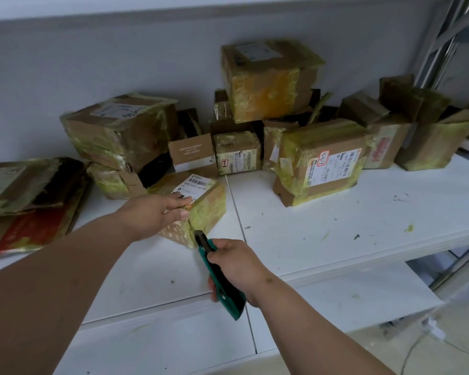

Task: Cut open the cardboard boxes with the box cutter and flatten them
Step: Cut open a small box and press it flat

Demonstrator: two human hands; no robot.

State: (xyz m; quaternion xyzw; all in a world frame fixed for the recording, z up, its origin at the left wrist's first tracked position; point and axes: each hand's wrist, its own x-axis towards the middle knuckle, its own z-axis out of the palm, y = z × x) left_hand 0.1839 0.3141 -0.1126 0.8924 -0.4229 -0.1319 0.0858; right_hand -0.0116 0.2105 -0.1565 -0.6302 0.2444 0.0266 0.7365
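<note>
A small taped cardboard box (pixel 206 209) with a white shipping label lies on the white shelf (pixel 336 226) near its front left. My left hand (pixel 155 215) grips the box's near left edge, fingers over the label and thumb on the side. My right hand (pixel 238 266) holds a green box cutter (pixel 220 277), its dark tip pointing at the box's lower front corner. Whether the blade touches the tape is unclear.
Several more taped boxes (pixel 317 161) are piled along the back wall, one stacked high (pixel 268 79). Flattened cardboard (pixel 25 201) lies at the far left. A lower shelf (pixel 336 301) sits below, and a metal rack post (pixel 441 36) stands at the right.
</note>
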